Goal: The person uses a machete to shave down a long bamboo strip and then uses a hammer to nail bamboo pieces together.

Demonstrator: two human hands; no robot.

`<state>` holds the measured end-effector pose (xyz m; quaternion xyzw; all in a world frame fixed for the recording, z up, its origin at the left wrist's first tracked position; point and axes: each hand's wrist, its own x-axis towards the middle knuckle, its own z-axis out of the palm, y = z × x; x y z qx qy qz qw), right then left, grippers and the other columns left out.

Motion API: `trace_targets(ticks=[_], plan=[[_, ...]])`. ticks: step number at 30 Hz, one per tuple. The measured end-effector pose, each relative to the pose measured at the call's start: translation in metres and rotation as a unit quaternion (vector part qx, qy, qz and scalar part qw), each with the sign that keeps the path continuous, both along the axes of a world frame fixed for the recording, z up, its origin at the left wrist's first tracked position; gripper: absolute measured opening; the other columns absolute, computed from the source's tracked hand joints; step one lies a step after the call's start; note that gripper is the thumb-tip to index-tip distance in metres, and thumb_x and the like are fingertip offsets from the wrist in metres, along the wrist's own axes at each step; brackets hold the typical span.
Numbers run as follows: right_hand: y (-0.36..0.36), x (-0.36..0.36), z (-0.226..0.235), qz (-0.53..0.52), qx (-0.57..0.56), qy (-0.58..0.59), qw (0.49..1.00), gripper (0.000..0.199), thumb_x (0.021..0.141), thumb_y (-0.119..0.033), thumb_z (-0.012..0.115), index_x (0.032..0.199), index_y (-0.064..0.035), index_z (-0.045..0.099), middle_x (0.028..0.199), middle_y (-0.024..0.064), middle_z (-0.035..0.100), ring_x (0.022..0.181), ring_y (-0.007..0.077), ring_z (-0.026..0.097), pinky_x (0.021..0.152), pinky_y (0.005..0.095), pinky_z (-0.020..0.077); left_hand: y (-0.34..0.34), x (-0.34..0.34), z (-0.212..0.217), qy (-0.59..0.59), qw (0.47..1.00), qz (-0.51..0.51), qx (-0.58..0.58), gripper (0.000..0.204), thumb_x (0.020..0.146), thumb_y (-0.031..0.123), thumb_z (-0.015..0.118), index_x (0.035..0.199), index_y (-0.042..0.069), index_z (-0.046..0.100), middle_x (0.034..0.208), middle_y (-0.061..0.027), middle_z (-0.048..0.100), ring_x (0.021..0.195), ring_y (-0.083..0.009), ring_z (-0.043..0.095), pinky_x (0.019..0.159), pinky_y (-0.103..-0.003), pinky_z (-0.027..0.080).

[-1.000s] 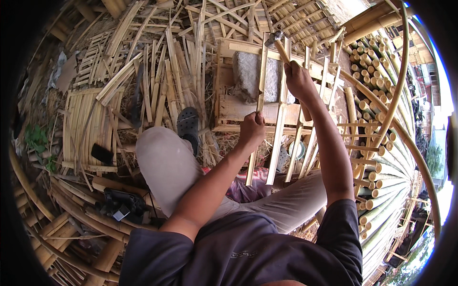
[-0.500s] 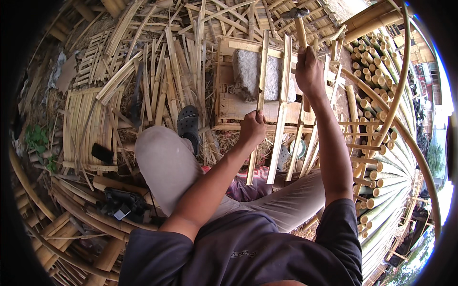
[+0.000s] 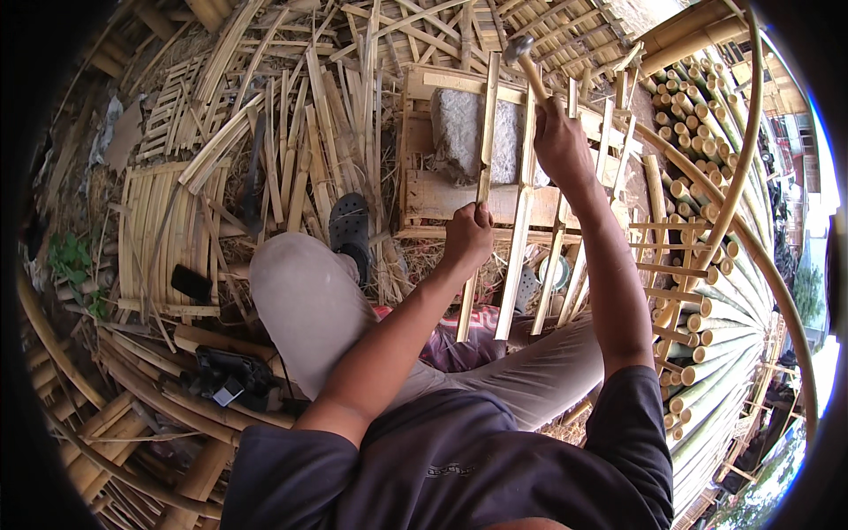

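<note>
My left hand (image 3: 469,235) is closed round the leftmost of several upright bamboo strips (image 3: 488,124), gripping it at about mid-length. A hammer (image 3: 533,78) is held by its wooden handle in my right hand (image 3: 564,146), its metal head tilted up and to the left above the strips. Beside the held strip stands a second bamboo strip (image 3: 518,238), with others farther right, partly behind my right forearm. Behind the strips a rough grey stone block (image 3: 455,141) rests on a low wooden platform (image 3: 442,201).
Loose bamboo slats (image 3: 300,168) lie to the left and at the back. Stacked bamboo poles (image 3: 707,353) fill the right side, with a curved pole (image 3: 777,256) arching over them. A dark phone (image 3: 191,283) lies on a slatted panel (image 3: 146,230). A clog (image 3: 349,225) is by my knee.
My right hand has shifted left and slightly nearer, and the hammer's head has swung left and a little down. My left hand stays nearly still on its strip.
</note>
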<state>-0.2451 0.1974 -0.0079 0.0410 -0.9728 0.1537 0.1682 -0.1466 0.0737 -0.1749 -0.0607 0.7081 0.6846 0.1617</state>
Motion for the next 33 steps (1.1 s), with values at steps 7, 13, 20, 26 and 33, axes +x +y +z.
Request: trace_targets(ticks=[7,13,20,26,33], plan=[[-0.005,0.003,0.01,0.034,-0.064,0.067,0.995,0.015,0.104,-0.017,0.048,0.102,-0.0015,0.05,0.058,0.0261,0.058,0.05,0.0467,0.059,0.041,0.0528,0.0408,0.002,0.001,-0.002,0.055,0.995,0.021,-0.075,0.04,0.107,0.03,0.042,0.08,0.003,0.053,0.056,-0.0045,0.052,0.042,-0.0154,0.054,0.041,-0.034,0.043],[0.016,0.0,-0.017,0.031,-0.009,0.022,0.999,0.018,0.103,-0.018,0.048,0.104,0.0004,0.047,0.061,0.0274,0.06,0.055,0.0485,0.06,0.047,0.0574,0.0448,0.008,0.004,-0.004,0.047,0.997,0.017,-0.051,0.04,0.107,0.029,0.042,0.079,0.003,0.052,0.055,-0.0037,0.05,0.042,-0.0144,0.052,0.04,-0.033,0.042],[0.005,0.008,-0.015,0.021,-0.029,0.024,0.999,0.019,0.103,-0.02,0.048,0.101,-0.0014,0.048,0.058,0.0236,0.058,0.051,0.046,0.059,0.044,0.0555,0.0428,0.007,0.008,0.003,0.044,0.997,0.019,-0.056,0.041,0.108,0.03,0.041,0.078,0.004,0.051,0.056,-0.0032,0.049,0.042,-0.0133,0.05,0.04,-0.032,0.042],[0.015,0.008,-0.031,0.053,0.006,0.03,0.998,0.016,0.103,-0.019,0.049,0.099,-0.0037,0.044,0.055,0.0213,0.057,0.046,0.0416,0.058,0.041,0.0526,0.0424,0.006,0.003,0.004,0.037,0.997,0.021,-0.063,0.04,0.108,0.028,0.041,0.078,0.004,0.052,0.056,-0.0038,0.049,0.043,-0.0138,0.051,0.042,-0.033,0.042],[0.027,0.015,-0.004,0.018,0.058,0.022,0.998,0.016,0.102,-0.023,0.053,0.1,-0.0079,0.047,0.063,0.0186,0.061,0.054,0.0426,0.061,0.045,0.052,0.0438,0.006,0.005,0.007,0.013,0.999,0.018,-0.04,0.04,0.108,0.028,0.041,0.079,0.004,0.053,0.056,-0.0037,0.049,0.042,-0.0139,0.05,0.04,-0.033,0.04]])
